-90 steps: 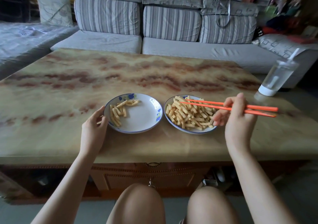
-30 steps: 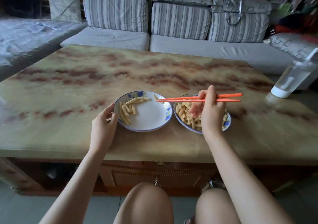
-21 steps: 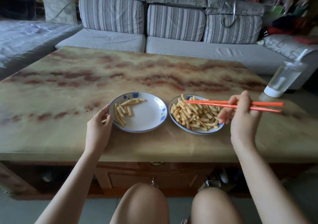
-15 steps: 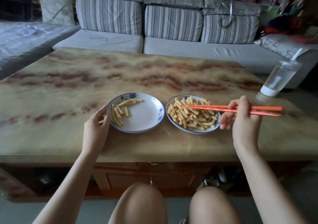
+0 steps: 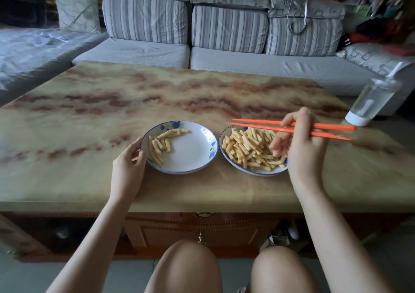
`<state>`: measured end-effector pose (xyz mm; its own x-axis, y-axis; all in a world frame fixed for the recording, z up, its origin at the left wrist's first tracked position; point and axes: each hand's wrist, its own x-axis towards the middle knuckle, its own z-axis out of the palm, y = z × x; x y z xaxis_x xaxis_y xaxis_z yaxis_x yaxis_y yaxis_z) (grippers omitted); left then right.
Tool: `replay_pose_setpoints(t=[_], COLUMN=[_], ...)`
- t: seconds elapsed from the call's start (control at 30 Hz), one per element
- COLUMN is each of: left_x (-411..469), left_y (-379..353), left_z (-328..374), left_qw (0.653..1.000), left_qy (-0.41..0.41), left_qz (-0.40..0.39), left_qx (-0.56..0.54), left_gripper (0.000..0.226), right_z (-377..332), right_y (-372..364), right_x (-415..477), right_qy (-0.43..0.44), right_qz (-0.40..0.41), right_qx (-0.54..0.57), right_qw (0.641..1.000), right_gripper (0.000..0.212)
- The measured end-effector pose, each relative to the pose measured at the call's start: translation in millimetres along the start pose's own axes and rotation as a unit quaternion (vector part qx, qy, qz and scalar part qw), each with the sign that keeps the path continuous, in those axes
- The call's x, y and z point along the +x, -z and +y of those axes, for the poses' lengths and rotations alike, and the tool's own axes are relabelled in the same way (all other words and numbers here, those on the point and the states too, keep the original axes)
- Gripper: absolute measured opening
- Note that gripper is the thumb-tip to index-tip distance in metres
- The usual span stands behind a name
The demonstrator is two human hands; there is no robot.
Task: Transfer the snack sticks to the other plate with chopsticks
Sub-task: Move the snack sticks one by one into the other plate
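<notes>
Head view shows the right hand (image 5: pixel 301 148) clamped on orange chopsticks (image 5: pixel 256 126), tips empty and slightly apart, above the full plate (image 5: pixel 253 173) of snack sticks (image 5: pixel 247 148) under its fingers, while the left hand (image 5: pixel 129 164) grips the rim of the second plate (image 5: pixel 190 171) just right of it.

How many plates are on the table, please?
2. The left plate, holding few sticks, is gripped by the left hand; the right plate, heaped with sticks, lies under the right hand. None seems hidden.
</notes>
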<state>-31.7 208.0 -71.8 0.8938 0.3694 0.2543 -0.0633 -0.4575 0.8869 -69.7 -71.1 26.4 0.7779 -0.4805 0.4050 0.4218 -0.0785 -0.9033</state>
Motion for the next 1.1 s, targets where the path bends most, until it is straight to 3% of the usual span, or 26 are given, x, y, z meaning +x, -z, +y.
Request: replay_pose_setpoints(t=[0.27,0.67,1.1], left_x=[1.2,2.6,1.7], left_y=[0.4,-0.6,0.2], left_z=[-1.2,-1.2,-1.5], left_qw=[1.000,1.000,1.000], left_qy=[-0.002,-0.005,-0.010], left_qz=[0.001,0.009,0.006], left_qx=[0.001,0.002,0.003], left_gripper=[0.038,0.037,0.037], right_z=[33.8,58.3,54.6], right_y=[-71.0,-102.8,-84.0], right_x=[3.0,8.3,3.5], right_qy=[-0.030,-0.030,-0.080], right_qz=[-0.132,-0.197,-0.103], right_qx=[-0.009,-0.045,-0.001], right_qw=[0.991,0.979,0.991], right_gripper=[0.042,0.042,0.049])
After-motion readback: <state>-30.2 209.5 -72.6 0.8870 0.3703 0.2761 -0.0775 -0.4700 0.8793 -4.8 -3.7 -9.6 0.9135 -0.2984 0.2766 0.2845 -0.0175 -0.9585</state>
